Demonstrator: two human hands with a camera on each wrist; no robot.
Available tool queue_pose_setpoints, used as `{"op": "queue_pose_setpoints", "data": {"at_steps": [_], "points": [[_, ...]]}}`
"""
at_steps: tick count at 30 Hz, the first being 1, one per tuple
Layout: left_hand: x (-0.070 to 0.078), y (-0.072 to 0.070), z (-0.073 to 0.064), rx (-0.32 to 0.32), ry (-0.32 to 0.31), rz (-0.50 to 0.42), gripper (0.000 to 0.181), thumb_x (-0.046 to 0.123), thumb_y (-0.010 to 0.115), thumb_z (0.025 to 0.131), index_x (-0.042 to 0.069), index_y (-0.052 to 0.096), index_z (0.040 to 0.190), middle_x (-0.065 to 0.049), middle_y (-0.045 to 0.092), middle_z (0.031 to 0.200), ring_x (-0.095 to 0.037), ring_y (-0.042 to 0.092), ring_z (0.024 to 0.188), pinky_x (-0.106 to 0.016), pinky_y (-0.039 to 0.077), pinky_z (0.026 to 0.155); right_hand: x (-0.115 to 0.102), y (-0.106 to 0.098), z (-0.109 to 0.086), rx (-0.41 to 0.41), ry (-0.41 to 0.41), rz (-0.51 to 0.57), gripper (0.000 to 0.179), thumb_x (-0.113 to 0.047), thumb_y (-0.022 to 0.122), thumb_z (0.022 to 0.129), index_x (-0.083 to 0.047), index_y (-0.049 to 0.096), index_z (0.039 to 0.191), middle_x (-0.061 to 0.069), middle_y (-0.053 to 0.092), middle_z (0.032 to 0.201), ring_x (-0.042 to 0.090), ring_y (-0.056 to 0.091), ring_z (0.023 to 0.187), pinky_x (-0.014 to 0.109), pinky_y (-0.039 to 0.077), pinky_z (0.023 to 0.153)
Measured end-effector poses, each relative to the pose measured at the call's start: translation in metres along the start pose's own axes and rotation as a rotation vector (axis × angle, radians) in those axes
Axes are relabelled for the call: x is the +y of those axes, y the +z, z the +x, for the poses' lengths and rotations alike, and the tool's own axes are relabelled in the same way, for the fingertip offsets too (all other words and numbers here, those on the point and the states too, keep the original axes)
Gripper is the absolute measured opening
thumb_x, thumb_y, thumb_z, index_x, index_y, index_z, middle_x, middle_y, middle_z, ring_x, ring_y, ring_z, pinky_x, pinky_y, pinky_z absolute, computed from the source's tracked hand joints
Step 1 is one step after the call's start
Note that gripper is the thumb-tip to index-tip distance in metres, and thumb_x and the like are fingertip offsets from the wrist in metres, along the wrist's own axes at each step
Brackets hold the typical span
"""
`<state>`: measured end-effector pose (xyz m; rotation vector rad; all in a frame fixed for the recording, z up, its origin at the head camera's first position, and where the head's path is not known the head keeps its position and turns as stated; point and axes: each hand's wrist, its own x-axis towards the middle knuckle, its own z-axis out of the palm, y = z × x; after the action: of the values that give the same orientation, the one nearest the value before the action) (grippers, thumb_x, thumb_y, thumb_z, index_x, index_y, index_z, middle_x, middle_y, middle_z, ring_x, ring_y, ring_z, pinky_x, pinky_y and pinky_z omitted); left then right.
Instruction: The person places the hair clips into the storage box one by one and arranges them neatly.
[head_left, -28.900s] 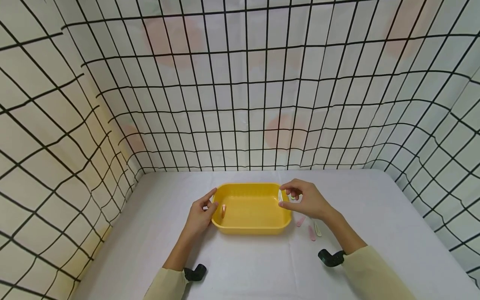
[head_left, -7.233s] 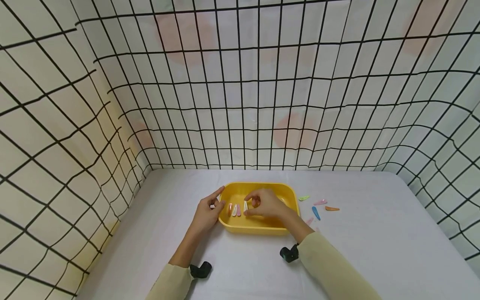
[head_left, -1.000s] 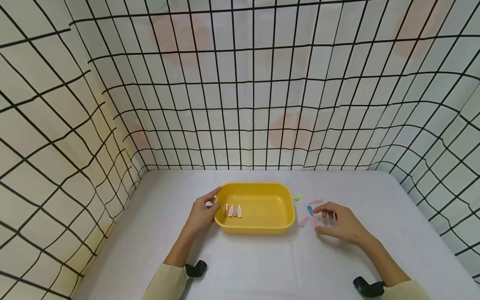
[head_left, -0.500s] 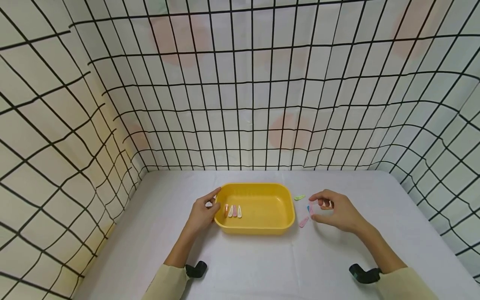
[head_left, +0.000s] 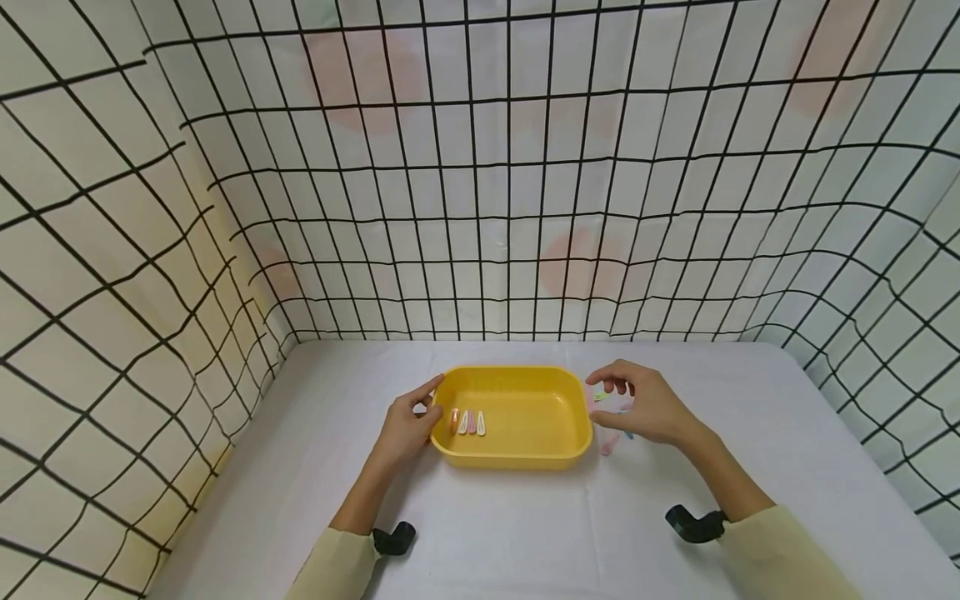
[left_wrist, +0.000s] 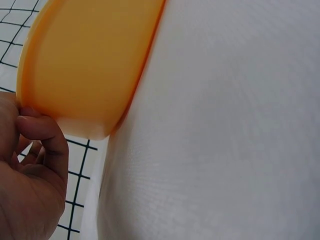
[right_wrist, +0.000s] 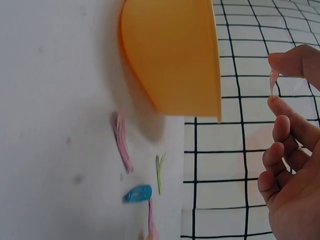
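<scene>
My left hand [head_left: 405,429] grips the left end of the yellow tray [head_left: 517,461], the thumb at its rim in the left wrist view. Inside the tray, near that end, an orange snap hair clip [head_left: 454,421], two white ones and a pink one [head_left: 472,422] stand in a row. Just off the tray's right rim, my right hand [head_left: 641,406] pinches another pink hair clip [right_wrist: 273,81] between thumb and index fingertip, its other fingers curled loosely. Below that hand lie a green clip [head_left: 601,397], a blue clip [right_wrist: 137,193] and pink clips [right_wrist: 121,142], partly hidden in the head view.
A white cloth [head_left: 495,533] covers the table. Black wire grid panels [head_left: 480,242] over white sheeting stand at the back and both sides. A black wrist camera [head_left: 395,539] sits on each forearm, by the pale sleeves.
The right hand has lifted a pink clip from the loose group and carried it left and away from me, to the tray's right rim. The left hand stays on the tray.
</scene>
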<state>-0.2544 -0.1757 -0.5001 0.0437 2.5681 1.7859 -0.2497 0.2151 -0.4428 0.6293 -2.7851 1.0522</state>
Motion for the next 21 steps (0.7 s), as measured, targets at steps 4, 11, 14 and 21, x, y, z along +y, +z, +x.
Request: {"op": "queue_pose_setpoints", "data": {"at_steps": [4, 11, 14, 21], "points": [[-0.001, 0.001, 0.001, -0.002, -0.005, 0.000, 0.057, 0.008, 0.063, 0.093, 0.025, 0.058, 0.148, -0.005, 0.049, 0.093, -0.010, 0.043, 0.048, -0.018, 0.039, 0.044, -0.004, 0.008, 0.009, -0.005, -0.016, 0.042, 0.042, -0.026, 0.088, 0.076, -0.016, 0.073, 0.114, -0.002, 0.055, 0.091, 0.018, 0.047, 0.086, 0.026, 0.040, 0.070], [0.000, 0.000, 0.001, -0.011, -0.007, 0.009, 0.057, 0.009, 0.063, 0.094, 0.026, 0.058, 0.148, -0.006, 0.049, 0.095, -0.011, 0.044, 0.049, -0.018, 0.041, 0.045, -0.012, 0.024, 0.023, -0.040, -0.029, 0.123, 0.042, -0.022, 0.088, 0.076, -0.017, 0.072, 0.115, 0.009, 0.059, 0.094, 0.024, 0.050, 0.086, 0.025, 0.041, 0.068], [0.000, 0.000, 0.001, -0.006, -0.007, 0.016, 0.056, 0.010, 0.063, 0.095, 0.026, 0.058, 0.148, -0.006, 0.051, 0.095, -0.012, 0.043, 0.049, -0.018, 0.041, 0.045, -0.019, 0.030, 0.028, -0.059, -0.033, 0.154, 0.042, -0.023, 0.087, 0.076, -0.016, 0.072, 0.115, 0.007, 0.058, 0.093, 0.027, 0.051, 0.087, 0.025, 0.042, 0.070], [-0.001, 0.000, 0.002, 0.002, -0.008, 0.027, 0.056, 0.011, 0.063, 0.094, 0.026, 0.058, 0.148, -0.005, 0.051, 0.094, -0.012, 0.043, 0.048, -0.018, 0.041, 0.044, -0.029, 0.049, 0.040, -0.112, -0.044, 0.164, 0.041, -0.025, 0.086, 0.077, -0.015, 0.071, 0.114, 0.008, 0.058, 0.094, 0.032, 0.055, 0.089, 0.023, 0.043, 0.071]]}}
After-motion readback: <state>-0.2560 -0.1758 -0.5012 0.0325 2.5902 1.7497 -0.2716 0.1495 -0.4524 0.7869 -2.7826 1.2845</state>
